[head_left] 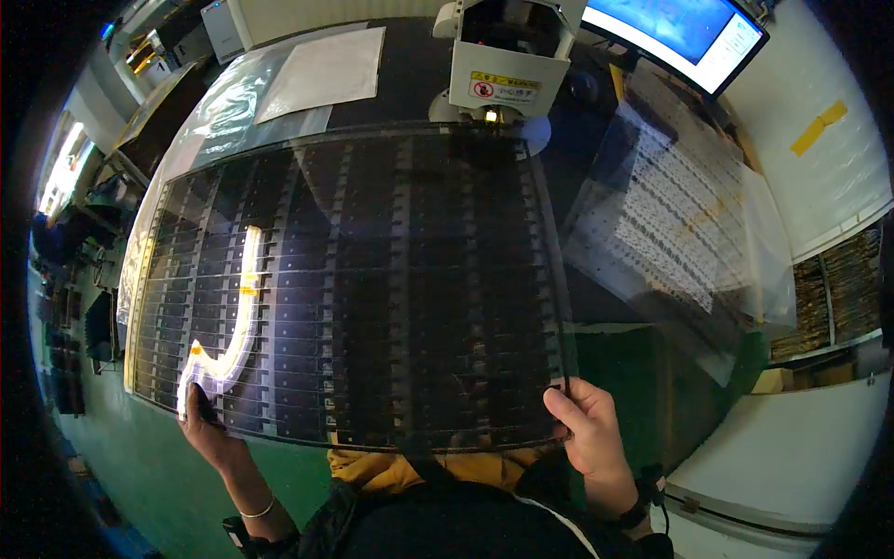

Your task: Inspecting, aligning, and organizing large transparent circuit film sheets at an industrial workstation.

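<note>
A large, dark, glossy film sheet (pixel 438 279) with a grid pattern spreads across the middle of the view. My left hand (pixel 212 438) grips its near left corner, thumb on top. At the near right corner, my right hand (pixel 591 429) pinches the edge between thumb and fingers. A bright curved reflection runs over the sheet's left part. The far edge reaches a white machine head (pixel 507 79) with a warning label and a small lit lamp beneath it. Fingers under the sheet are hidden.
A dark table (pixel 410 70) lies beneath and beyond the sheet. White paper (pixel 326 74) and clear plastic (pixel 223 107) rest at the far left. Translucent patterned sheets (pixel 684 224) lie on the right. A monitor (pixel 684 37) and mouse (pixel 584 88) are at the far right.
</note>
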A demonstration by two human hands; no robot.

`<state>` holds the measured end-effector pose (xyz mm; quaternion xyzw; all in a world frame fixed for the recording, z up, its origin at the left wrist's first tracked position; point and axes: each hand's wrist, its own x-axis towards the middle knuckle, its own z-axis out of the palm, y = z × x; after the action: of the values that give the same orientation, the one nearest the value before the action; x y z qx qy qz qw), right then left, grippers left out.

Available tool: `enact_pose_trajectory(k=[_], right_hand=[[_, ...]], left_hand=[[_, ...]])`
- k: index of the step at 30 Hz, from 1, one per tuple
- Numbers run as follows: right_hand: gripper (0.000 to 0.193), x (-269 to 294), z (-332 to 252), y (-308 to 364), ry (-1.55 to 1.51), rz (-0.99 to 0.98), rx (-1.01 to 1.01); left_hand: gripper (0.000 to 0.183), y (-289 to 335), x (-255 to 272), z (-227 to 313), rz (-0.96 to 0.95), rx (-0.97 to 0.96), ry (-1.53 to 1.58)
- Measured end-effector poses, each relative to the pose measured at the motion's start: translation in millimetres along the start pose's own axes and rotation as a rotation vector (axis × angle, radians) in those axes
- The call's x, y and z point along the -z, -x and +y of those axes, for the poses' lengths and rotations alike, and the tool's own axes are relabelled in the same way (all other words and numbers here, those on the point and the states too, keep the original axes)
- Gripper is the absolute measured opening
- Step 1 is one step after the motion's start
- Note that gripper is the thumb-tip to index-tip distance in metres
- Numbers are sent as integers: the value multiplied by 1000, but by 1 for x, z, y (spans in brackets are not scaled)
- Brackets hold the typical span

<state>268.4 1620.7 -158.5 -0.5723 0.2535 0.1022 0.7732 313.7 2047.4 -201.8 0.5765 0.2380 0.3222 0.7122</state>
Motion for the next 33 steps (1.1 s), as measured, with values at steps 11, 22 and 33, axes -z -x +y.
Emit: enact_pose_trajectory(k=[11, 22, 33], right_hand=[[14, 8, -2, -3, -10, 28, 98], [11, 6, -7, -7, -45, 26, 109], [7, 10, -5, -12, -73, 35, 112]], left_hand=[[30, 3, -14, 1, -29, 14, -25], [24, 4, -23, 2, -42, -12, 10], [21, 3, -26, 1, -43, -2, 79]])
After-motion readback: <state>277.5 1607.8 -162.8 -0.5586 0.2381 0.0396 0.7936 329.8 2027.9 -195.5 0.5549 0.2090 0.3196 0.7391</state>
